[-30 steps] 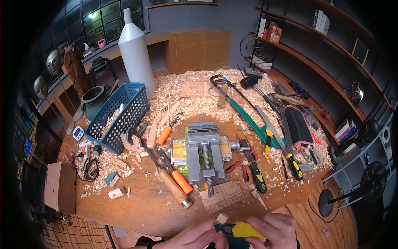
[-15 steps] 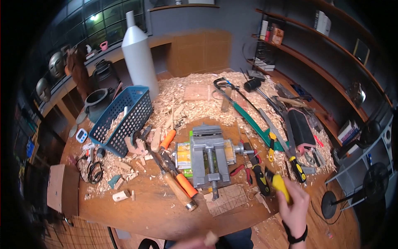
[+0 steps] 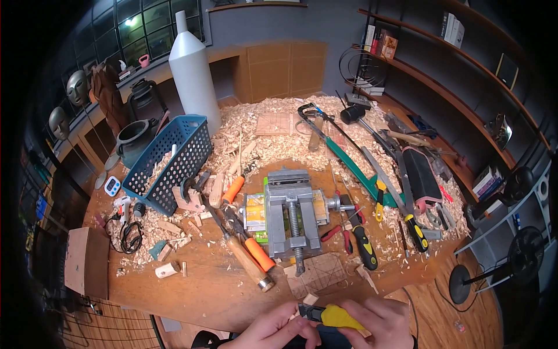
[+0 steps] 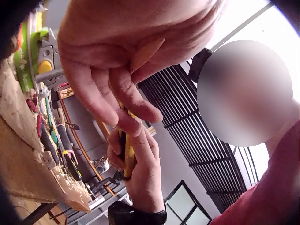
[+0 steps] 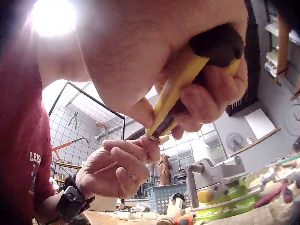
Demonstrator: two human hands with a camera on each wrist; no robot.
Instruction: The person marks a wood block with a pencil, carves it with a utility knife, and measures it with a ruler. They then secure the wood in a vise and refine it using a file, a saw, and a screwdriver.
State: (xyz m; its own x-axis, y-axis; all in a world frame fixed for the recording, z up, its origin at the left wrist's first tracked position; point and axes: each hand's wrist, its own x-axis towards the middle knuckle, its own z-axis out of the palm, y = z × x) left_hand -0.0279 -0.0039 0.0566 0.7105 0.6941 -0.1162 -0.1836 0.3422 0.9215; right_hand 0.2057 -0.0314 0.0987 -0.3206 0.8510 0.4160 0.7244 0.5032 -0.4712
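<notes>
At the bottom edge of the head view, below the table's near edge, my two hands meet. My right hand [image 3: 366, 319] grips a yellow-handled knife [image 3: 336, 316] whose dark tip points left. My left hand [image 3: 290, 327] pinches a small pale wood piece [image 3: 310, 300] right at that tip. In the right wrist view the yellow handle [image 5: 180, 91] is wrapped by my right fingers, and my left hand [image 5: 123, 165] sits just below the tip. The left wrist view shows the wood piece [image 4: 146, 50] in my left fingers [image 4: 117, 98], with the right hand [image 4: 138, 164] and knife beneath.
A grey bench vise [image 3: 289, 215] stands mid-table, a gridded wood board [image 3: 317, 273] in front of it. Orange-handled chisels [image 3: 256, 253] lie to its left, pliers and a green saw [image 3: 354, 168] to its right. A blue basket [image 3: 168, 163] stands at the left among wood shavings.
Half a second ago my right hand was out at the table's right edge with the knife; it has come back to the bottom centre and met my left hand and the wood piece.
</notes>
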